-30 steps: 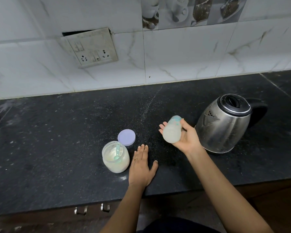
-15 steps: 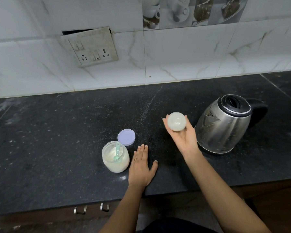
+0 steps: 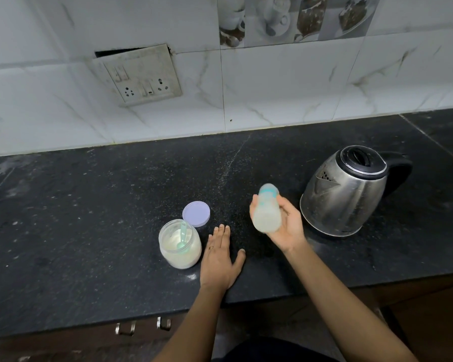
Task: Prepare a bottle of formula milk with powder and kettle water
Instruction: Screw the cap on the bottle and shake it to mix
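Note:
My right hand (image 3: 285,226) grips a baby bottle (image 3: 266,209) of milky liquid with a teal collar, held above the counter and tilted with its cap end pointing away; it is motion-blurred. My left hand (image 3: 219,258) lies flat on the black counter, fingers apart, holding nothing. Just left of it stands an open powder jar (image 3: 179,248) with a teal scoop (image 3: 182,235) inside. The jar's lilac lid (image 3: 196,213) lies behind it. A steel kettle (image 3: 347,190) with a black lid and handle stands right of the bottle.
The black stone counter (image 3: 89,218) runs to a front edge with drawer handles (image 3: 143,326) below. A white tiled wall with a loose socket plate (image 3: 139,74) backs it.
The right hand has swung the bottle: base toward me half a second ago, now tilted back with the cap end away and lower. The left hand, jar and kettle have stayed put.

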Tool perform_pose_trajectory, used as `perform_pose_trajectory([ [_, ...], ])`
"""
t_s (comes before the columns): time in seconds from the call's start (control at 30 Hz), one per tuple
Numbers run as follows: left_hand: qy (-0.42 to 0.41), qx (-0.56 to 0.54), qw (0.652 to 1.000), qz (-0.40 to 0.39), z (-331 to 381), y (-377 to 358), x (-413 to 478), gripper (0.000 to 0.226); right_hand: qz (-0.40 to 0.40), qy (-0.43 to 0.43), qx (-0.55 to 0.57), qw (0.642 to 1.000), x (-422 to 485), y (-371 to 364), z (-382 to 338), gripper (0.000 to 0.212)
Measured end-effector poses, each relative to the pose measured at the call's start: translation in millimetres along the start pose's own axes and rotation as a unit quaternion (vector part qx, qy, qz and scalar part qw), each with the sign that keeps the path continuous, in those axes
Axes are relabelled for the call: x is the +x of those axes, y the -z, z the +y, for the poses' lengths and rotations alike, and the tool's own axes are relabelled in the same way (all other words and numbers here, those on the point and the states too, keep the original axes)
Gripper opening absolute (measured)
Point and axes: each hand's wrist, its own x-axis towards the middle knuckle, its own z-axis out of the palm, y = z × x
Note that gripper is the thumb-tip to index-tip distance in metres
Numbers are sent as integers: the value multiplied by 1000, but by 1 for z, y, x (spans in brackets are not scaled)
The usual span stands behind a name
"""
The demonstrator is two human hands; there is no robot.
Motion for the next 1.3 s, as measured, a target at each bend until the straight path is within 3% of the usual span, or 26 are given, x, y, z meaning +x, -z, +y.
perform_pose_trajectory([
  [0.1,-1,-1,1000,2,-1,0,0,82,-11,-8,-49,999,-4,-5,2,90],
  [0.2,2,-1,1000,4,0,0,0,83,-4,9,77,997,3,1,-3,92],
  [0.3,1,-2,1000,4,0,1,0,83,-56,-32,58,996,-7,-15,-4,79],
  [0.37,2,-2,1000,3,0,1,0,82,-43,-19,32,998,-5,-22,-6,78],
  [0.53,3,-1,1000,1,0,1,-1,81,102,-14,74,992,2,-33,-8,78],
  [0.6,3,-4,1000,4,0,2,-1,82,115,-13,81,990,0,-35,-9,72],
  [0.73,2,-8,1000,2,1,3,-1,83,139,7,73,988,-3,-44,-11,40],
  [0.83,3,-11,1000,2,1,3,0,83,152,2,-3,988,-3,-48,-16,32],
  [0.93,2,-12,1000,0,1,3,-1,84,120,10,-70,990,-6,-48,-21,34],
  [1.03,1,-9,1000,1,1,2,0,83,5,50,-39,998,-10,-36,-22,70],
  [1.07,2,-10,1000,1,1,2,0,83,-18,65,-25,997,-12,-38,-22,73],
  [1.2,4,-9,1000,-2,1,2,0,83,4,110,56,992,-10,-42,-22,43],
  [1.3,2,-11,1000,1,1,3,1,81,-32,64,30,997,-16,-44,-17,60],
])
